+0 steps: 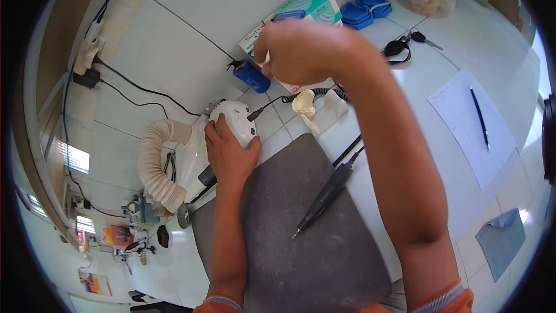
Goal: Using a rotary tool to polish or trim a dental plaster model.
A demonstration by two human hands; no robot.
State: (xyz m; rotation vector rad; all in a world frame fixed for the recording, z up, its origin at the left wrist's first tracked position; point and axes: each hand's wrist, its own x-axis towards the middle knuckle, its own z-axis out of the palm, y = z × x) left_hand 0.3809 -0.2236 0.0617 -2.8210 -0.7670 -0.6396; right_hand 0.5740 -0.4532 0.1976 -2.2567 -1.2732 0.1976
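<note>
White-tiled worktop (486,40); clock positions taken from the centre of the dark grey flat mat (278,191) lying on it. At 11 o'clock: rounded white plastic unit (231,117), the left hand (230,153) laid over it, fingers spread. At 12 o'clock: right hand (301,52), raised, fingers curled downward before a white-and-green cardboard box (321,8) (whether it grips anything cannot be told); blue cylinder (252,76) just beside its fingertips; cream toothed dental cast (303,103) below. On the mat: slim black handpiece (327,194), metal tip toward 7 o'clock. At 10 o'clock: beige corrugated hose (152,162). At 2 o'clock: white paper sheet (457,116) bearing a dark pen (478,116). At 3 o'clock: grey-blue cloth (503,242).
</note>
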